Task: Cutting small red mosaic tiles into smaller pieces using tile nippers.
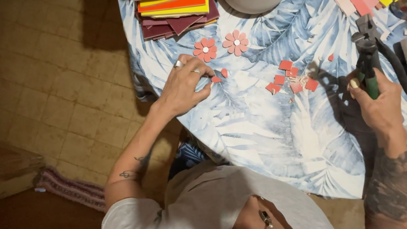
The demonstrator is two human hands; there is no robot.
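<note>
Two small red petal pieces (219,75) lie on the leafy tablecloth (266,122), just under two finished red flowers (221,46). Your left hand (184,85) pinches down at them, fingers nearly closed. Your right hand (378,101) grips green-handled nippers (368,53) tight. Careful: a bump could scatter the loose red bits (289,78) nearby

One head-worn camera looks steeply down, close over the table (268,137).

Two coral flowers (221,45), one pair of nippers (368,58), one tile stack (174,4).
</note>
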